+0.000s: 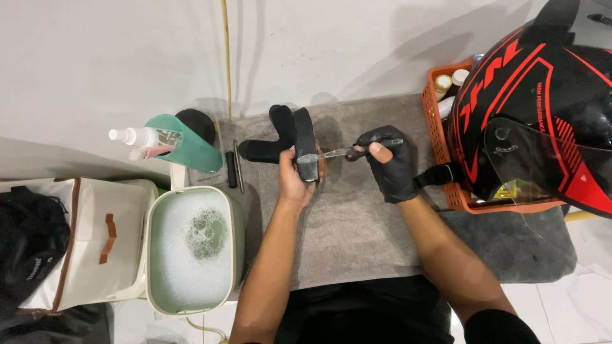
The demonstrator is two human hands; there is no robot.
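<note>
Grey towelling [357, 223] covers the counter against a white wall. At its middle the bare left hand [298, 175] has its grip clamped around a black shoe [305, 145], sole edge up, long axis running away from the person. The right hand [390, 167], in a black glove, pinches a slim metal-tipped tool [341, 151] whose tip points left and meets the shoe's near end; this hand lies just right of the shoe, forearm angled in from the lower right. Beyond the shoe lies a black insole-like piece [271, 143]. Left of the towel sit a green tub of foamy water [191, 248], a teal cup [188, 143] and spray bottle [137, 136]; to the right, an orange basket [440, 140] and red-black helmet [542, 95].
</note>
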